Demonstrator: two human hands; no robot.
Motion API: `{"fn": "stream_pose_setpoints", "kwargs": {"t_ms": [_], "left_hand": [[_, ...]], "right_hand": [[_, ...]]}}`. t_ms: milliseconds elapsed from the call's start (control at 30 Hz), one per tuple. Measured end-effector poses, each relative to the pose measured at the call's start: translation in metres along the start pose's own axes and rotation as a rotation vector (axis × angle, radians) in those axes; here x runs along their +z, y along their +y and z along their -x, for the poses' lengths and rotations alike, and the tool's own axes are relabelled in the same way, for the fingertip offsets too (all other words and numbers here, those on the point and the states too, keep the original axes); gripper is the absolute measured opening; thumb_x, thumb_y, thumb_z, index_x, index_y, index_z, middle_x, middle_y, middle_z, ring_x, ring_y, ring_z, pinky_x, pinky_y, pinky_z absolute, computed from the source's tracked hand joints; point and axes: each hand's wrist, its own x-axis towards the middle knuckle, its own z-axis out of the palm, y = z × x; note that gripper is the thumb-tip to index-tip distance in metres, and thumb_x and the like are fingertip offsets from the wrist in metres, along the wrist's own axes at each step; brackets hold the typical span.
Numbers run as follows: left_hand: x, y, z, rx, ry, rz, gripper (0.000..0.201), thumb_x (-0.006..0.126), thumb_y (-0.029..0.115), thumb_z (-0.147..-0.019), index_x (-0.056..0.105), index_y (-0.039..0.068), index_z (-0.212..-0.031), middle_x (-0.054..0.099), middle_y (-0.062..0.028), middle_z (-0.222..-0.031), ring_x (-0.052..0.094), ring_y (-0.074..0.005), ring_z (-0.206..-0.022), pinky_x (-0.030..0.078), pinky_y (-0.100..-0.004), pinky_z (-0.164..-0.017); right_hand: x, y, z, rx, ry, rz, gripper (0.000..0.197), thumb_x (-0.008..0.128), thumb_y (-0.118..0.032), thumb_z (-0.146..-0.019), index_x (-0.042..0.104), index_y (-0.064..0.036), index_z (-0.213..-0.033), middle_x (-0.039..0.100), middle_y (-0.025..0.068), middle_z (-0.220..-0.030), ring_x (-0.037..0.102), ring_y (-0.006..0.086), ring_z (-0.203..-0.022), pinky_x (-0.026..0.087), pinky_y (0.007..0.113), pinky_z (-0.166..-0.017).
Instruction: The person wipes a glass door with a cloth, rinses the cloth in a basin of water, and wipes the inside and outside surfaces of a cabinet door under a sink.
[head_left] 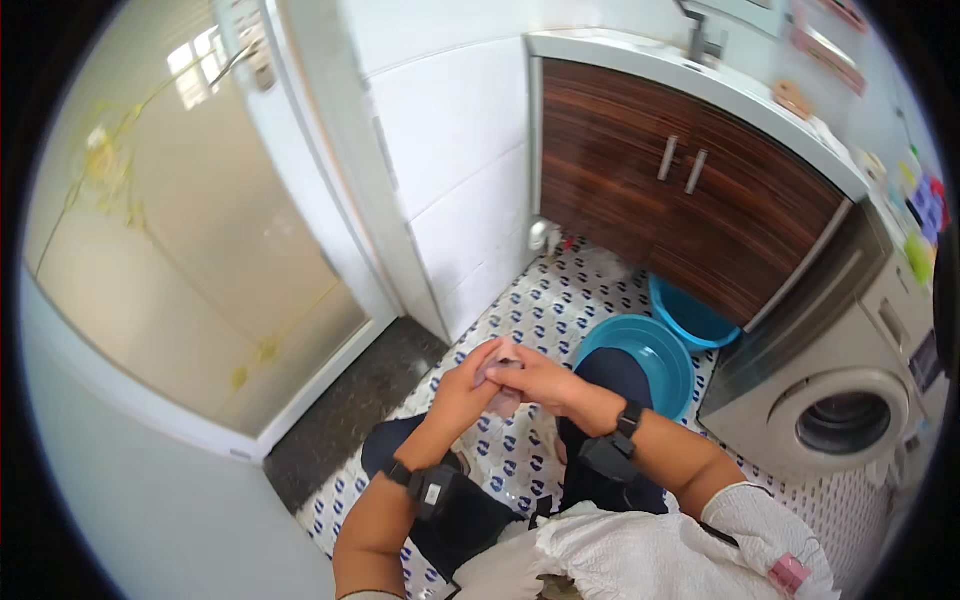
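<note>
Both hands meet in front of my knees, fingers closed around a small, pale pinkish-purple piece of what looks like cloth [505,401]. Part of it shows between the palms and hangs below them; the rest is hidden by the fingers. My left hand [466,392] grips it from the left, and my right hand [548,382] is wrapped over it from the right. Just beyond my right knee, a round blue basin [672,372] stands on the floor, apart from the hands.
A second blue basin [690,312] sits partly under the dark wood vanity cabinet [620,150]. To the right is a front-loading washing machine [800,370]. A frosted glass door [200,250] and dark threshold [350,400] lie to the left. The floor has patterned tiles [590,285].
</note>
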Motion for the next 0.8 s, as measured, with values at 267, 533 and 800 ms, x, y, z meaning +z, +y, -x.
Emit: {"fn": "stream_pose_setpoints", "kwargs": {"t_ms": [267, 533, 800], "left_hand": [[0.039, 0.032, -0.017, 0.091, -0.238, -0.014, 0.071, 0.071, 0.013, -0.078, 0.037, 0.008, -0.140, 0.051, -0.0161, -0.132, 0.055, -0.0201, -0.113, 0.047, -0.0321, -0.091], [0.128, 0.097, -0.097, 0.200, -0.468, 0.078, 0.057, 0.064, 0.011, -0.086, 0.039, 0.007, -0.138, 0.055, -0.0083, -0.122, 0.057, -0.0131, -0.097, 0.049, -0.0269, -0.080], [0.207, 0.132, -0.120, 0.278, -0.609, 0.110, 0.049, 0.061, 0.013, -0.089, 0.045, 0.008, -0.135, 0.059, -0.0013, -0.109, 0.050, -0.0045, -0.073, 0.044, -0.0210, -0.064]], "right_hand": [[-0.050, 0.021, 0.022, -0.227, 0.155, -0.197, 0.031, 0.048, -0.002, -0.089, 0.049, 0.0004, -0.121, 0.062, 0.0090, -0.102, 0.063, 0.0174, -0.091, 0.053, 0.029, -0.074], [-0.140, -0.008, 0.094, -0.614, 0.329, -0.343, 0.021, 0.047, -0.003, -0.086, 0.054, -0.0012, -0.105, 0.062, 0.0082, -0.093, 0.062, 0.0167, -0.080, 0.053, 0.027, -0.068], [-0.173, -0.024, 0.172, -0.620, 0.563, -0.485, 0.030, 0.059, -0.015, -0.089, 0.050, -0.0021, -0.115, 0.058, 0.0087, -0.102, 0.060, 0.0172, -0.090, 0.051, 0.027, -0.075]]}}
